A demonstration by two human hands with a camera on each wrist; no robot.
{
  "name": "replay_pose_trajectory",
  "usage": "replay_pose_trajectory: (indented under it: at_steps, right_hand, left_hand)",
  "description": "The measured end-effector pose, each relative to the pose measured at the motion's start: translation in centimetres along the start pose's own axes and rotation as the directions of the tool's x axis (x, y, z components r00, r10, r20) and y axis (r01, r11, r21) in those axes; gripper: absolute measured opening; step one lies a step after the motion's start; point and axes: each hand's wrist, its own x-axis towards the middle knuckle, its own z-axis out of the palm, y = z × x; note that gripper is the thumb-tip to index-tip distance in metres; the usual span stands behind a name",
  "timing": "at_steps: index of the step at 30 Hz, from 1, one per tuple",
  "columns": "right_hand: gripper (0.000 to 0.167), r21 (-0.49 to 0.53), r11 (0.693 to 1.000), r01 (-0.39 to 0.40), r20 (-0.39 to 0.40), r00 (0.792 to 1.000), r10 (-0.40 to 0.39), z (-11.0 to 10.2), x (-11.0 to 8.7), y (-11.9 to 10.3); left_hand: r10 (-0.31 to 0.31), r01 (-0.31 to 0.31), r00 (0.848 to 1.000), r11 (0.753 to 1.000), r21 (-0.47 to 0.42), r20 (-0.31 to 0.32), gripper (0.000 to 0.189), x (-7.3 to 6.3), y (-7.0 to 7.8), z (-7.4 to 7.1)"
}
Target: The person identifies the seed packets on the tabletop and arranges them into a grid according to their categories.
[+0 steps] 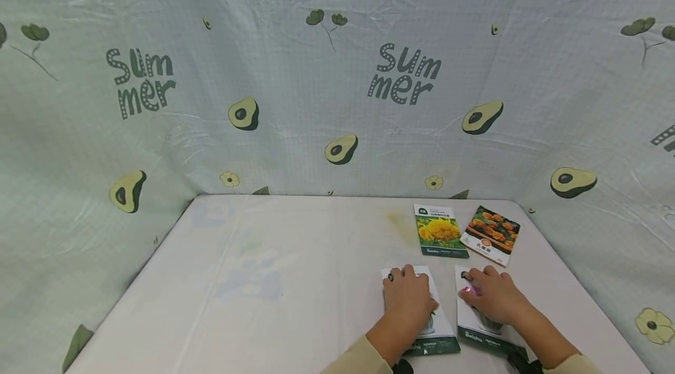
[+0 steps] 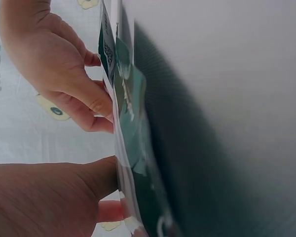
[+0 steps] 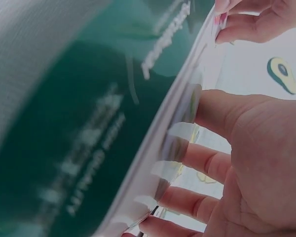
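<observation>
Two white packets with green lower bands lie side by side at the table's near right. My left hand [image 1: 408, 298] rests over the left packet [image 1: 443, 330], its fingertips near the far edge and its thumb toward the right side. On the right packet [image 1: 485, 339] sits my right hand [image 1: 495, 295], covering much of its picture. In the right wrist view, the thumb and fingertips [image 3: 200, 158] touch the glossy face from one side. Seen edge-on in the left wrist view, the left packet [image 2: 143, 192] has my thumb [image 2: 106, 173] against its face.
Beyond my hands lie a packet with a yellow flower picture [image 1: 440, 230] and a tilted packet with orange flowers [image 1: 491, 236]. The white table [image 1: 211, 303] extends to the left. A printed avocado curtain [image 1: 295, 81] hangs behind and at both sides.
</observation>
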Motion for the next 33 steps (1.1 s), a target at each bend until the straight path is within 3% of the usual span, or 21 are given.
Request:
replay_pose_trajectory:
  at_steps: [12, 24, 33]
  right_hand:
    - [0.068, -0.008, 1.0, -0.03, 0.005, 1.0, 0.03, 0.3, 0.0, 0.0]
    - [0.068, -0.013, 0.999, -0.051, 0.006, 0.999, 0.051, 0.3, 0.0, -0.1]
    - [0.068, -0.009, 0.998, -0.059, 0.015, 0.998, 0.059, 0.2, -0.2, -0.3]
  left_hand:
    - [-0.018, 0.018, 1.0, 1.0, 0.005, -0.008, 0.053, -0.1, 0.2, 0.0]
    - [0.102, -0.101, 0.994, 0.995, 0.019, -0.041, 0.053, -0.1, -1.0, 0.0]
    - [0.109, -0.109, 0.993, 0.994, 0.002, -0.046, 0.054, -0.1, -1.2, -0.2]
